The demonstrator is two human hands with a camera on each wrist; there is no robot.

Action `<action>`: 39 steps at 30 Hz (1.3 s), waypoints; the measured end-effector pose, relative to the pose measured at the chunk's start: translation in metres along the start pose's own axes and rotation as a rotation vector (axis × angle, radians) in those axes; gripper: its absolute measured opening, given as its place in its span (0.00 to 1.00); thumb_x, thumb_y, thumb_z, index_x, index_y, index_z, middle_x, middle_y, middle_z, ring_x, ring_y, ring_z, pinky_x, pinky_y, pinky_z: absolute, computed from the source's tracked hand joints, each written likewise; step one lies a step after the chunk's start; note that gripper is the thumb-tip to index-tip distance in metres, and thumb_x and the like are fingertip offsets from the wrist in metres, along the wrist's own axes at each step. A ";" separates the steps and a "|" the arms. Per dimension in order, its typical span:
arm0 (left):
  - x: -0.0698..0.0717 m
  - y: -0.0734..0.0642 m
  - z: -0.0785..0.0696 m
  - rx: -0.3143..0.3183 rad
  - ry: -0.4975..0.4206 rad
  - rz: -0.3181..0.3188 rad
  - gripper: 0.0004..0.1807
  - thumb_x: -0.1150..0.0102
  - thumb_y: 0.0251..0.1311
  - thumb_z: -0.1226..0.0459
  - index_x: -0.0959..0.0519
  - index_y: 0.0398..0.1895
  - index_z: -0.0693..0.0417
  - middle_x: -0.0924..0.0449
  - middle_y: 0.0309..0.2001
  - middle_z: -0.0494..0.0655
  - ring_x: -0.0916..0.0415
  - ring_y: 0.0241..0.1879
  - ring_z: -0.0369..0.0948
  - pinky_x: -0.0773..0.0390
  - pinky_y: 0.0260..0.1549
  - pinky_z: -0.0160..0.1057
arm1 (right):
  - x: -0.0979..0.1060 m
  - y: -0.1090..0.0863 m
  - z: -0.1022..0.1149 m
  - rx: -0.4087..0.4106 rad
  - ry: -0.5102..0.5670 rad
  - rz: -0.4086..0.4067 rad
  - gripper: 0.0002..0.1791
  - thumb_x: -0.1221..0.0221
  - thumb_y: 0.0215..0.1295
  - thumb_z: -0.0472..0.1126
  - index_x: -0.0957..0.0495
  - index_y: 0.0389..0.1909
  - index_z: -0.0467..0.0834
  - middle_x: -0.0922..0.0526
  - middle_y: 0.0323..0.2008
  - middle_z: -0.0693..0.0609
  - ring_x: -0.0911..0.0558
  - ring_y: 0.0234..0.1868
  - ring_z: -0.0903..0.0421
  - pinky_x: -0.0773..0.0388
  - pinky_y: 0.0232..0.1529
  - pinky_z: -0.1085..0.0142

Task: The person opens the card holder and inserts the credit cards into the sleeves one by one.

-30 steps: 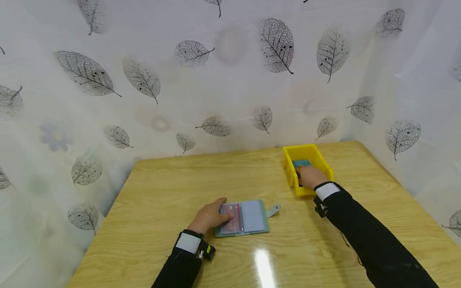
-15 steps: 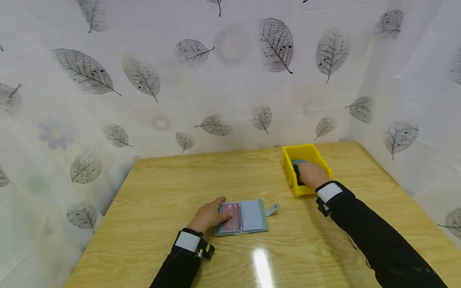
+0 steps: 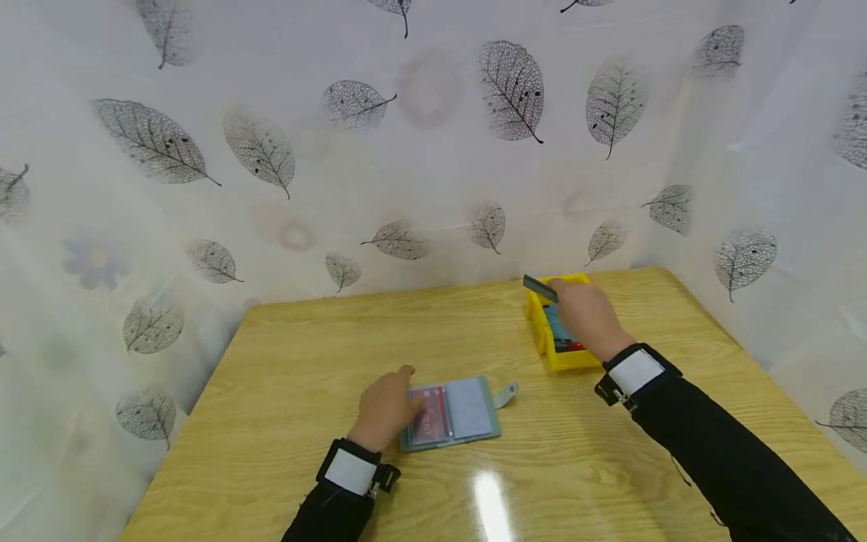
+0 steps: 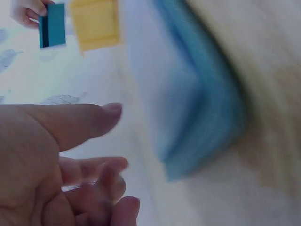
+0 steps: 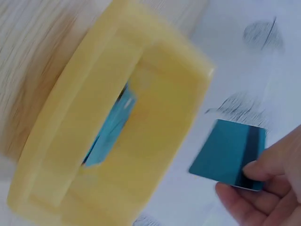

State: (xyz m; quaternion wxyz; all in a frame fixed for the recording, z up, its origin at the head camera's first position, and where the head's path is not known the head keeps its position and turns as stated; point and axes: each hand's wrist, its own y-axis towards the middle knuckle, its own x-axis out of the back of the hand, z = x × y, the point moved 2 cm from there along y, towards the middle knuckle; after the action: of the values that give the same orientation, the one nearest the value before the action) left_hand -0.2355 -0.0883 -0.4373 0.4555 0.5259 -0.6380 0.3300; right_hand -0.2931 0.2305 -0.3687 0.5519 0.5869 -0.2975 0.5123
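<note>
My right hand [image 3: 588, 315] pinches a teal card [image 5: 225, 153] with a dark stripe along one side, above the yellow bin [image 5: 66, 113]. Inside that bin lie more teal cards [image 3: 557, 324] and a bit of red. An opened card holder [image 3: 493, 406] with a teal cover rests on the table; a red card [image 3: 430, 415] shows in its left clear sleeve, and its right page is pale. At the holder's left edge is my left hand [image 3: 383, 408]. In the left wrist view the left hand's fingers are loosely bent, apart from the cover, with nothing between them.
The wooden table [image 3: 291, 361] carries the holder near the middle and the bin at the back right. A pale curtain [image 3: 433, 173] with leaf prints hangs behind and along both sides. The holder's strap [image 3: 506, 394] sticks out to the right.
My right hand has come up out of the bin with a teal card. The left thumb, which lay on the holder's left page, has drawn back toward the left edge.
</note>
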 end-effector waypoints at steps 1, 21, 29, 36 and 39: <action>0.003 0.000 -0.004 -0.032 -0.032 -0.010 0.24 0.32 0.57 0.58 0.22 0.54 0.60 0.19 0.32 0.51 0.27 0.25 0.40 0.29 0.19 0.37 | 0.001 -0.003 0.009 0.028 0.051 -0.038 0.16 0.44 0.63 0.26 0.23 0.52 0.29 0.17 0.28 0.39 0.22 0.19 0.51 0.22 0.22 0.59; 0.018 -0.016 -0.042 -0.177 -0.684 -0.093 0.10 0.48 0.72 0.61 0.22 0.38 0.59 0.20 0.29 0.47 0.19 0.31 0.45 0.20 0.31 0.34 | -0.036 -0.061 0.114 -0.244 1.598 0.452 0.22 0.50 0.72 0.31 0.38 0.62 0.23 0.17 0.44 0.44 0.17 0.41 0.58 0.20 0.48 0.61; 0.017 -0.016 -0.027 -0.111 -0.615 -0.037 0.08 0.45 0.69 0.64 0.23 0.36 0.62 0.23 0.23 0.44 0.22 0.24 0.46 0.24 0.23 0.35 | -0.046 -0.061 0.111 -0.220 1.430 0.397 0.23 0.51 0.74 0.35 0.36 0.63 0.24 0.22 0.55 0.35 0.20 0.53 0.50 0.24 0.55 0.58; 0.009 -0.019 -0.008 -0.071 -0.311 0.001 0.18 0.41 0.64 0.67 0.24 0.54 0.70 0.33 0.18 0.39 0.39 0.15 0.33 0.37 0.17 0.31 | -0.062 -0.060 0.100 -0.143 1.171 0.399 0.21 0.48 0.72 0.33 0.33 0.63 0.29 0.29 0.61 0.32 0.30 0.63 0.37 0.29 0.60 0.52; 0.006 -0.018 -0.003 -0.047 -0.325 0.035 0.21 0.41 0.63 0.67 0.26 0.57 0.70 0.34 0.17 0.38 0.40 0.15 0.33 0.40 0.16 0.31 | -0.066 -0.062 0.099 -0.111 1.067 0.445 0.25 0.45 0.71 0.36 0.33 0.65 0.31 0.30 0.63 0.34 0.32 0.65 0.37 0.34 0.63 0.47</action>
State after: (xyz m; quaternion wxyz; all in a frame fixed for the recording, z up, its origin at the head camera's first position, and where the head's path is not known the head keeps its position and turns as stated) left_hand -0.2174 -0.0924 -0.4317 0.3528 0.5504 -0.7198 0.2334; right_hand -0.2287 0.1353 -0.4379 0.5345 0.1410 -0.1210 0.8245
